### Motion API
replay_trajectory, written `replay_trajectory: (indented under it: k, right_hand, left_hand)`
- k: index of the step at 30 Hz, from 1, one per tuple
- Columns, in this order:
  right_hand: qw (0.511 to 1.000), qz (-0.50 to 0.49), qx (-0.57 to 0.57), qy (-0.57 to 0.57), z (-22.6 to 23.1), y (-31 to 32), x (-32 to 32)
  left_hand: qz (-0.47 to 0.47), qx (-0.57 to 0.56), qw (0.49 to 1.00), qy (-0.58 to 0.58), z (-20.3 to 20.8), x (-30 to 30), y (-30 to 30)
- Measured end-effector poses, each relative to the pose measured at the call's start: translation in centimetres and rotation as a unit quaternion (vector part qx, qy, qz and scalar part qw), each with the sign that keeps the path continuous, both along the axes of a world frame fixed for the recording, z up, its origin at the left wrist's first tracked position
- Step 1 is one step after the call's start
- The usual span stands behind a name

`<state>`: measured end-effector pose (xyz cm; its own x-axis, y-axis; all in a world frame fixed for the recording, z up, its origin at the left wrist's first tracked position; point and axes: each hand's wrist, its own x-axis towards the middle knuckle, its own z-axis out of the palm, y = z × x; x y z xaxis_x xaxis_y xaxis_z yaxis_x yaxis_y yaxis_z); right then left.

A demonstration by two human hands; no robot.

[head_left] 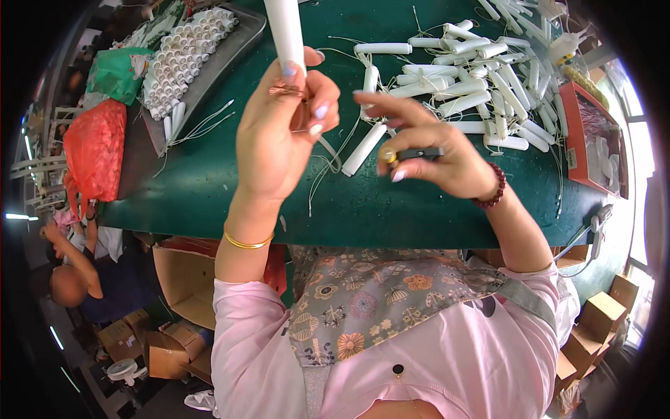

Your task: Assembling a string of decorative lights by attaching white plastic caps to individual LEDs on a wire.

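Observation:
My left hand (276, 140), raised over the table, is closed round a white tube (285, 31) that points up and away. A coil of copper-coloured wire (286, 91) shows by its thumb; whether it is worn or held I cannot tell. My right hand (440, 150) is closed on a small dark tool (419, 153) with a round gold-coloured end, its far fingers lifted and partly blurred. Between and below the hands a single white tube (364, 149) lies on the green table (209, 188), with thin pale wires beside it.
A heap of white wired tubes (464, 87) covers the far right. At the far left, a metal tray (246, 38) holds rows of white tubes next to red (98, 150) and green (115, 77) bags. A red box (583, 140) stands right. Another person (87, 279) works at left.

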<state>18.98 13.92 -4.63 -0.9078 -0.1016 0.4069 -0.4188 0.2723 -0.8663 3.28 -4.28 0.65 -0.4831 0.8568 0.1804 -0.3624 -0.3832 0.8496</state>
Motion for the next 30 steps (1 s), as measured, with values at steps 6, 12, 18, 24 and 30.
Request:
replay_trajectory:
  k: [6, 12, 18, 24, 30]
  right_hand:
    - [0.945, 0.122, -0.18, -0.243, 0.2, -2.6, 0.3]
    - [0.909, 0.167, -0.128, -0.36, 0.1, -3.5, 0.1]
    - [0.941, 0.195, -0.071, -0.268, -1.3, -3.7, 0.3]
    - [0.955, 0.189, -0.024, -0.229, -1.4, -3.5, 0.0]
    - [0.963, 0.194, 0.019, -0.187, -2.1, -3.5, -0.1]
  left_hand:
    - [-0.033, 0.112, 0.986, -0.116, -2.0, 1.2, 1.5]
    - [0.271, 0.028, 0.962, -0.018, -2.2, -2.1, 0.0]
    - [0.42, -0.206, 0.856, 0.221, -3.9, -12.1, -7.8]
    - [0.468, -0.557, 0.543, 0.419, -3.4, -20.3, -14.4]
    - [0.388, -0.68, 0.36, 0.508, -2.9, -21.4, -13.4]
